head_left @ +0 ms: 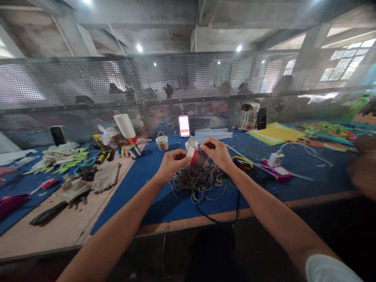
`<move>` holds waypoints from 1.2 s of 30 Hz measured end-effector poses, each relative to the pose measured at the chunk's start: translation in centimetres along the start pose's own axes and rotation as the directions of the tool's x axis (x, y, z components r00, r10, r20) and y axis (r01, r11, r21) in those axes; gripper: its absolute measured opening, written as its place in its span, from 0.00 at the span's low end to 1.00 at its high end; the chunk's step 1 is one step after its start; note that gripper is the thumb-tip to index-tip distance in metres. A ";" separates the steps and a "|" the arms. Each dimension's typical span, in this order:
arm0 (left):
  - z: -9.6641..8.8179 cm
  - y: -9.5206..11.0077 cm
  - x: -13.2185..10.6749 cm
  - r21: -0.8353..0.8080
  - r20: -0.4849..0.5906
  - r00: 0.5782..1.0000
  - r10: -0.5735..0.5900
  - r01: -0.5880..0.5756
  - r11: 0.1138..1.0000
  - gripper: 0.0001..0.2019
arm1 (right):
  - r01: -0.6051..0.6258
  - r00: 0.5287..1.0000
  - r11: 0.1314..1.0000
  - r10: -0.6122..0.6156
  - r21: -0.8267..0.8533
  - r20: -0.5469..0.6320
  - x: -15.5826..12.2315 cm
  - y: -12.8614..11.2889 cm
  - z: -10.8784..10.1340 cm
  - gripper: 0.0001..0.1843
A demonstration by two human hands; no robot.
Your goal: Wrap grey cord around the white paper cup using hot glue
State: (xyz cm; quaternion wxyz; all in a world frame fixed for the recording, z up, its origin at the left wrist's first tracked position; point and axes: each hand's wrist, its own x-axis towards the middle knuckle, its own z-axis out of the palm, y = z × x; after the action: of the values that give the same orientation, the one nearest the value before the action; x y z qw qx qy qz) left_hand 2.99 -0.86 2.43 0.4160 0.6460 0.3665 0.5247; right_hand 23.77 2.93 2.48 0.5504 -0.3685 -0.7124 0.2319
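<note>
Tilted above the table, a paper cup (192,155) with a red band has grey-brown cord (202,160) wound round its lower part. My left hand (174,162) grips the cup by its white end. At the cord-covered end, the fingers of my right hand (216,152) are pinched together; what they hold is too small to make out, perhaps the cord. A loose heap of grey cord (199,182) lies on the blue table mat (152,203) under both hands. Just behind the cup stands a small pale cup (191,144), partly hidden.
A small handled basket (162,141) and a lit phone (184,126) stand behind. Stacked paper cups (125,126) lean at left, near gloves (105,177) and scissors (88,164). Pliers (242,162), a white charger (276,158) and coloured sheets (276,133) lie right. Another person's arm (362,176) shows at far right.
</note>
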 end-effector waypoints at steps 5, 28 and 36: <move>0.0 -0.2 0.0 -0.012 0.009 1.000 -0.014 0.014 1.000 0.10 | -0.005 1.000 1.000 0.005 -0.009 0.016 0.0 0.3 0.1 0.08; -1.0 -1.4 0.9 0.006 -0.219 0.973 0.072 -0.072 0.997 0.14 | 0.157 0.974 0.960 -0.188 -0.231 -0.122 -2.0 -1.7 -2.8 0.14; -1.0 -1.6 1.1 0.156 -0.259 0.949 0.180 -0.143 0.977 0.13 | -0.359 0.932 0.639 0.289 -0.681 -0.220 -6.4 1.9 -9.6 0.16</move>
State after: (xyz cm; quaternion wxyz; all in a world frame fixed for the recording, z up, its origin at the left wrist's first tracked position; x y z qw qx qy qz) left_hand 2.11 0.90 1.49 0.2726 0.6225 0.4006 0.6145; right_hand 34.20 -1.59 -0.09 0.3465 -0.6835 -0.6423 0.0168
